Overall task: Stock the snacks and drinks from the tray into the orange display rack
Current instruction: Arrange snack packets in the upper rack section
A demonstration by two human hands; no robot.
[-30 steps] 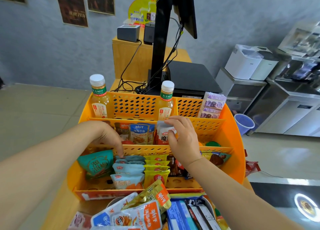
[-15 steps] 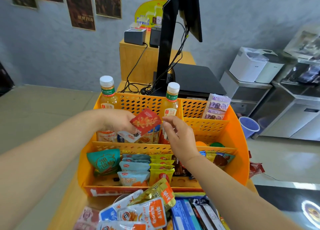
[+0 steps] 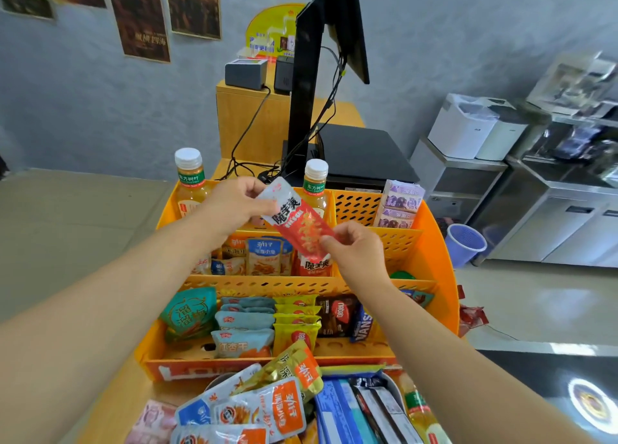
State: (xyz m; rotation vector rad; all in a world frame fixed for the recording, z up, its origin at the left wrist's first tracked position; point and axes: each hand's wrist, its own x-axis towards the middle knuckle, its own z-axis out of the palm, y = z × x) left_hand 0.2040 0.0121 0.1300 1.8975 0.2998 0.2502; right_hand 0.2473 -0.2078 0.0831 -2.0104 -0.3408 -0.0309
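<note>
A red and white snack packet [image 3: 296, 221] hangs tilted above the middle tier of the orange display rack [image 3: 434, 259]. My left hand [image 3: 235, 201] pinches its white upper end; my right hand [image 3: 356, 246] pinches its red lower end. Beneath it, a matching packet [image 3: 314, 265] and blue fish snack packs [image 3: 264, 256] stand in the middle tier. Two tea bottles [image 3: 189, 183] stand in the top tier. The tray [image 3: 214, 381] at the near edge shows only part of its rim under loose packets [image 3: 267, 407].
Purple boxes [image 3: 401, 204] lean in the rack's top right compartment. The front tier holds green, blue, yellow and chocolate packs. A black monitor stand [image 3: 306, 86] and cables rise right behind the rack. A blue bin [image 3: 465, 244] stands on the floor at right.
My left hand has lifted the red packet out of the middle tier and turned it. My right hand has left the rack and taken hold of its lower end.
</note>
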